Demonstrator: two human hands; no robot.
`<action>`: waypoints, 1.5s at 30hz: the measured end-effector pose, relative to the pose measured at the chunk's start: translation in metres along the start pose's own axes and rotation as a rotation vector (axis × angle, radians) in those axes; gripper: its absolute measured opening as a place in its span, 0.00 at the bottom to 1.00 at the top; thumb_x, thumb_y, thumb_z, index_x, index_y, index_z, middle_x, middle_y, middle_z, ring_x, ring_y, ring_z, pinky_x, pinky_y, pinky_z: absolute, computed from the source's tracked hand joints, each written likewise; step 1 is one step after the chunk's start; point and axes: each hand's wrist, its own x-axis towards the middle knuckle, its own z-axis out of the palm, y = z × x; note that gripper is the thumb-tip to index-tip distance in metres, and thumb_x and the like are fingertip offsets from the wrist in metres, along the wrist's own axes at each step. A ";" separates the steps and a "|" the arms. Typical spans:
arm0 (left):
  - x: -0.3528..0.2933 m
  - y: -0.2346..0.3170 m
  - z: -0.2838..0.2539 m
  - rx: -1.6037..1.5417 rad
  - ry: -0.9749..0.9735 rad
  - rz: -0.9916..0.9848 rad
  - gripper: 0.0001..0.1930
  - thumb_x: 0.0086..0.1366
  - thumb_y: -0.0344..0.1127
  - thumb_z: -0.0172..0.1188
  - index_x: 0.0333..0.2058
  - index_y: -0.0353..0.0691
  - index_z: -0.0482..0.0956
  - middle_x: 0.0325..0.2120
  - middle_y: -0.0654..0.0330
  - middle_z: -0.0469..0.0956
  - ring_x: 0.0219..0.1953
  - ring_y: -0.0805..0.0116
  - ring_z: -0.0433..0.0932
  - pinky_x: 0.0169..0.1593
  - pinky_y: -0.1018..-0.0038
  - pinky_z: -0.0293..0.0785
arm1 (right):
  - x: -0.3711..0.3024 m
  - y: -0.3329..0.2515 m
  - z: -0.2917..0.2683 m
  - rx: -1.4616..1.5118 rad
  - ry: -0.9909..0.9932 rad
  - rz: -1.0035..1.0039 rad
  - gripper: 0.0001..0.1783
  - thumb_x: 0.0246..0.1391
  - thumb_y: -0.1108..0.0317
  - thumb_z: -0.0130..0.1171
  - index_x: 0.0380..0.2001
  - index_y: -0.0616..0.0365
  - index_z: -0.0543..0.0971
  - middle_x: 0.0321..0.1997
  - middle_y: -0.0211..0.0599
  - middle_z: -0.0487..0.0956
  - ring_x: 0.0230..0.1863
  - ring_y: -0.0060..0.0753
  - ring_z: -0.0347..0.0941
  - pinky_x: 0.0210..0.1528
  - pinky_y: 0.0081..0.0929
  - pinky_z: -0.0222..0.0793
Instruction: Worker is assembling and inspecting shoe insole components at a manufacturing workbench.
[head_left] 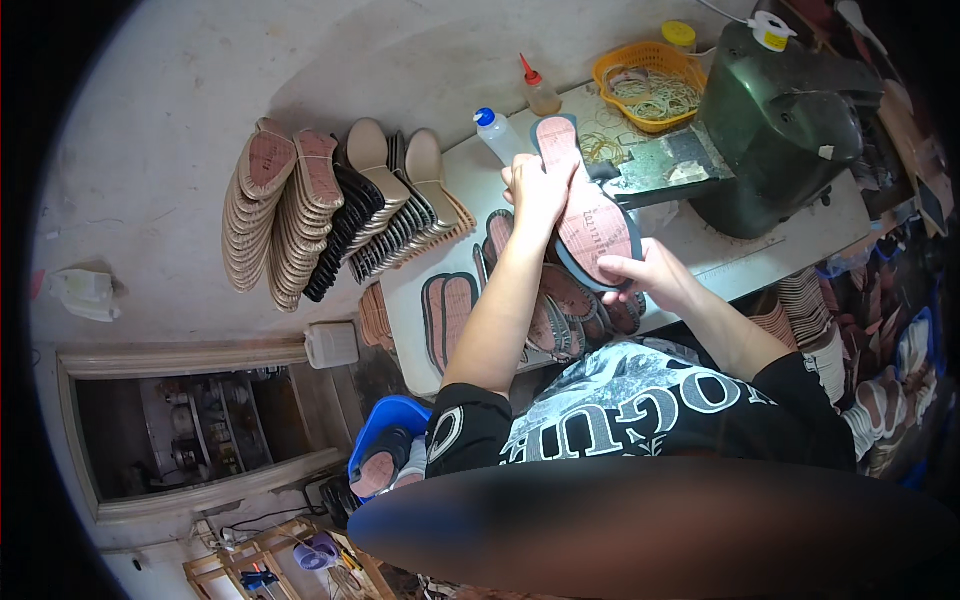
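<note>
Both my hands hold a shoe insole (592,222) above the table, its pinkish-brown face showing and a dark border round its edge. My left hand (538,192) is closed on its narrow middle, at the left side. At the wide near end my right hand (655,278) grips the edge, thumb on the pink face and fingers underneath. Below the held piece, several similar dark-edged insoles (567,293) lie in a loose pile. Two more pink insoles (459,318) rest side by side left of my left forearm.
A dark green machine (765,130) stands on the white table (735,262) at right. Behind are a yellow basket (657,126) of rubber bands, a red-tipped bottle (541,97) and a blue-capped bottle (498,138). Stacked beige insoles (252,235) line the left; a blue bin (388,412) sits below.
</note>
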 end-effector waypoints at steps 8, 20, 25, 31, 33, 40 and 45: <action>0.048 -0.031 -0.011 -0.319 -0.217 -0.360 0.38 0.65 0.67 0.39 0.38 0.32 0.79 0.32 0.54 0.78 0.39 0.67 0.75 0.47 0.69 0.69 | 0.017 0.017 0.020 0.370 0.135 -0.060 0.12 0.58 0.67 0.55 0.37 0.66 0.78 0.30 0.39 0.81 0.25 0.26 0.78 0.28 0.21 0.76; 0.151 -0.112 0.012 -0.475 -0.208 -0.153 0.37 0.49 0.34 0.70 0.54 0.32 0.59 0.38 0.47 0.76 0.30 0.62 0.79 0.32 0.70 0.77 | 0.032 0.001 0.036 0.381 0.175 -0.016 0.14 0.59 0.65 0.54 0.39 0.68 0.78 0.32 0.40 0.81 0.27 0.29 0.78 0.32 0.23 0.75; 0.182 -0.111 0.019 -0.533 -0.223 -0.149 0.38 0.53 0.35 0.69 0.56 0.30 0.55 0.35 0.49 0.76 0.28 0.67 0.78 0.28 0.74 0.76 | 0.039 -0.007 0.042 0.382 0.200 0.041 0.14 0.59 0.64 0.54 0.36 0.68 0.78 0.29 0.40 0.80 0.26 0.30 0.79 0.31 0.24 0.74; 0.143 -0.047 -0.013 -0.263 0.045 0.332 0.31 0.50 0.40 0.70 0.51 0.36 0.69 0.49 0.51 0.70 0.53 0.63 0.69 0.55 0.66 0.66 | 0.048 -0.009 0.032 0.380 0.227 0.036 0.14 0.59 0.64 0.54 0.33 0.67 0.77 0.26 0.40 0.79 0.25 0.30 0.79 0.29 0.22 0.74; 0.124 -0.027 -0.042 -0.233 -0.406 0.684 0.27 0.47 0.42 0.71 0.47 0.44 0.76 0.54 0.56 0.68 0.58 0.60 0.63 0.61 0.64 0.59 | 0.049 -0.009 0.034 0.382 0.230 0.040 0.14 0.59 0.64 0.53 0.32 0.67 0.77 0.25 0.40 0.79 0.25 0.30 0.79 0.29 0.22 0.74; 0.104 0.009 -0.042 0.180 -1.082 0.740 0.22 0.43 0.42 0.74 0.38 0.43 0.79 0.41 0.59 0.75 0.49 0.70 0.68 0.52 0.71 0.65 | 0.047 -0.005 0.028 0.330 0.178 0.042 0.17 0.60 0.60 0.54 0.37 0.67 0.76 0.29 0.41 0.80 0.28 0.30 0.79 0.31 0.22 0.74; 0.111 0.016 -0.045 0.193 -1.257 0.482 0.17 0.46 0.43 0.73 0.28 0.40 0.77 0.20 0.71 0.72 0.28 0.81 0.67 0.36 0.80 0.67 | 0.045 -0.014 0.029 0.351 0.178 0.114 0.21 0.61 0.57 0.53 0.41 0.68 0.76 0.35 0.44 0.81 0.33 0.30 0.80 0.34 0.20 0.76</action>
